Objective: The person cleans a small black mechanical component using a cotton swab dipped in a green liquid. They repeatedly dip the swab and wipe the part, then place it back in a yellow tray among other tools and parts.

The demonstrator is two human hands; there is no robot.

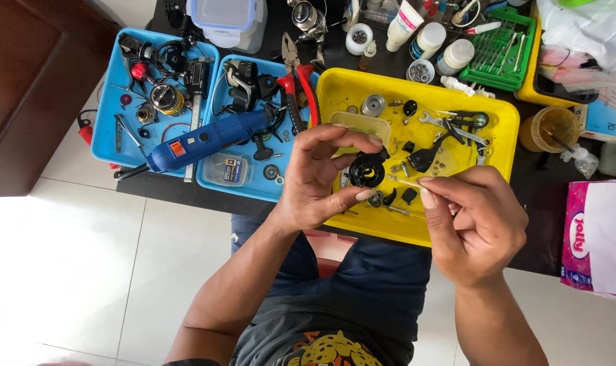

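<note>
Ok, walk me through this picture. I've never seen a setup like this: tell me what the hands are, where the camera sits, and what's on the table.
The single view comes from a camera on the person's head, looking down at their own bare hands. The left hand pinches a small round black plastic part. The right hand holds a thin pale stick that points at that part. Below them, a yellow plastic tray holds small metal and black parts. Further left, two blue plastic trays carry more parts, red-handled pliers and a blue handheld rotary tool. At the far right sits a pink tissue pack.
</note>
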